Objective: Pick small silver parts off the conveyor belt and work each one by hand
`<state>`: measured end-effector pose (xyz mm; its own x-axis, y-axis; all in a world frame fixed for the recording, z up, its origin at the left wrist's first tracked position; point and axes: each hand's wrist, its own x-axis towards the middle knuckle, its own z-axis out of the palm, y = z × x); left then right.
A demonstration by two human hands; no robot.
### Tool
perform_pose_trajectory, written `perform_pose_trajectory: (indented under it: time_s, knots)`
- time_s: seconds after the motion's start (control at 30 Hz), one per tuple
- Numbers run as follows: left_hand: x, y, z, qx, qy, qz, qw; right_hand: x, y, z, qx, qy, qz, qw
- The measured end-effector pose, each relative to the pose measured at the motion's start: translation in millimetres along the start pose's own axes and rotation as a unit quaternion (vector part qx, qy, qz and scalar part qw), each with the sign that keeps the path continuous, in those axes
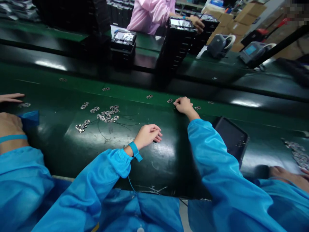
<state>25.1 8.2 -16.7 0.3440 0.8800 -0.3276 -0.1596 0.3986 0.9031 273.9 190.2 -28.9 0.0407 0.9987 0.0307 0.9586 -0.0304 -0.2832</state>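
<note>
My left hand [148, 134], with a blue wrist strap [135, 151] round the wrist, rests low over the green bench with its fingers curled together. A small dark spot shows under its fingertips; what it is I cannot make out. Farther forward, my right hand [183, 105] is closed at the bench's raised strip, thumb and fingers together. Just left of its fingertips lies a small circuit board [170, 101], and another board [197, 108] is to its right. Whether the fingers hold anything is hidden. Left of my left hand lies a cluster of small circuit boards [107, 114] with thin wires.
A black tray [230, 137] lies beside my right sleeve. Co-workers' hands are at the far left [11, 125] and far right [287, 176], near a pile of boards [299, 153]. Across the bench, a person in pink [152, 14] works at stacked black trays [177, 42].
</note>
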Motion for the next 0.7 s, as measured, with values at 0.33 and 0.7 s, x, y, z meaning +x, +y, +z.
perform_pose_trajectory:
  time_s: [0.33,0.7]
  knots:
    - [-6,15,-9.3,-0.167,-0.005,-0.048,0.985,-136,-61,-13,0.24,0.06,-0.187,0.951]
    - [-7,8,-3.5,-0.04,-0.016,-0.024,0.999,-202,-52,-12,0.217,-0.001,-0.265,0.94]
